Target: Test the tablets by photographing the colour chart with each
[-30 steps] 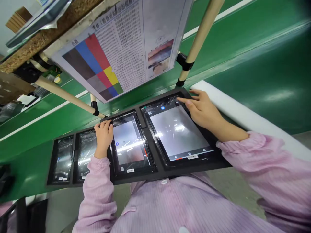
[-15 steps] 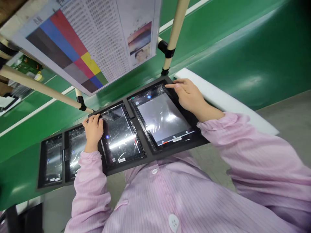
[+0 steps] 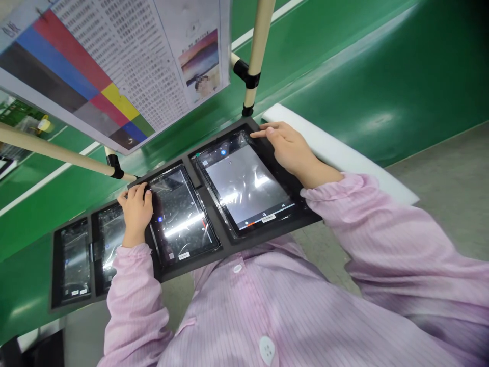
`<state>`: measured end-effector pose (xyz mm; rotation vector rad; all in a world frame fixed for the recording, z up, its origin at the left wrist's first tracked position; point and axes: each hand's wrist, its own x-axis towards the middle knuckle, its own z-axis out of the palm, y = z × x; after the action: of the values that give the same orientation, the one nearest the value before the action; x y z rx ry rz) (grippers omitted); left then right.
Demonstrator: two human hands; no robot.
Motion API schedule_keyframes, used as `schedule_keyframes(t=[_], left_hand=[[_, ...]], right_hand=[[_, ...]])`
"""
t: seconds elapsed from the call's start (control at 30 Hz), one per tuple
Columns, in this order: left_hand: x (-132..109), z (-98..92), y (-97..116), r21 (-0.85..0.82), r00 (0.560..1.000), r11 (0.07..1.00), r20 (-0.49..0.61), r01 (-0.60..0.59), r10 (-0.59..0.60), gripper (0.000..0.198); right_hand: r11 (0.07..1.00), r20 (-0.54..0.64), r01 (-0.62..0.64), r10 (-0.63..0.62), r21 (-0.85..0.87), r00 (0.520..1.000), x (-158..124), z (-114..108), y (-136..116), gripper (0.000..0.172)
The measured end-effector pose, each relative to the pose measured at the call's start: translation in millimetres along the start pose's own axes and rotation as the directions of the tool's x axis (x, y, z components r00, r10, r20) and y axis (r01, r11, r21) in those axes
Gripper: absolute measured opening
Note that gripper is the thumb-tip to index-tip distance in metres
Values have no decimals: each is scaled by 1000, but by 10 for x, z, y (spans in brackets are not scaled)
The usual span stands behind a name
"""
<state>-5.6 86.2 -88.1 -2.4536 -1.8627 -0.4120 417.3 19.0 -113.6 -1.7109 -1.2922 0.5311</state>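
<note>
My right hand [image 3: 292, 150] reaches over the upper right corner of a lit tablet [image 3: 248, 188] with a pale grey screen. Its index finger is stretched toward that corner; whether the tip touches the glass I cannot tell. My left hand [image 3: 136, 214] lies with fingers apart at the upper left edge of a darker tablet [image 3: 181, 196], near the rim of the tray. Neither hand grips anything. Both tablets, wrapped in shiny clear film with a small white label each, lie in recesses of a dark tray [image 3: 207, 199].
Further left, more tablets [image 3: 76, 260] sit in a dark tray. A hanging sheet [image 3: 153, 66] with colour blocks and printed text stands above the bench. Beige pipes [image 3: 260, 41] with black joints frame it. A white board [image 3: 344, 153] lies right of the tray on the green surface.
The whole view has shifted, so the trays, hands and sheet sit slightly further left. My hands keep nearly the same places over the tablets; the right screen still shows pale grey.
</note>
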Motion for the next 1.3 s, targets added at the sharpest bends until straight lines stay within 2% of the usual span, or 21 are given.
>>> schedule_keyframes(t=[0.07,0.17,0.23,0.3,0.47,0.53,0.6,0.73,0.87,1.03,1.17,1.3], left_hand=[[0,-2,-1,-1,1000,1000,6,2,-2,43],[2,-2,-2,-2,1000,1000,9,5,-5,43],[4,1,-4,1,1000,1000,5,8,-8,43],[2,6,-7,7,1000,1000,4,2,-2,42],[-10,11,-25,26,1000,1000,3,-17,17,43],[-11,9,-34,31,1000,999,9,-14,14,43],[-8,4,-42,37,1000,999,19,-11,10,43],[-6,-3,-43,52,999,998,29,-17,16,43],[-18,-8,-31,58,1000,998,19,-20,19,41],[-24,-26,3,52,1000,999,18,5,-6,41],[-11,-44,29,39,1000,999,22,10,-11,39],[-3,-51,33,47,999,999,30,20,-21,39]], right_hand=[[999,-12,-8,8,42,1000,-3,-9,-12,50],[968,16,-89,88,235,996,-50,-50,-9,48],[916,82,-164,143,366,986,-145,-100,17,53],[879,138,-216,173,425,975,-298,-164,65,62],[851,191,-300,239,431,952,-765,-343,198,70],[867,210,-318,253,383,944,-882,-412,221,69],[910,213,-282,224,303,951,-914,-466,224,67],[997,190,-31,16,76,982,-724,-479,187,66],[987,264,125,-94,-101,960,-350,-332,137,72],[966,277,152,-89,-212,957,-26,-88,111,69],[947,252,177,-109,-267,962,-15,-5,98,67],[972,172,157,-128,-172,977,-64,-37,81,72]])
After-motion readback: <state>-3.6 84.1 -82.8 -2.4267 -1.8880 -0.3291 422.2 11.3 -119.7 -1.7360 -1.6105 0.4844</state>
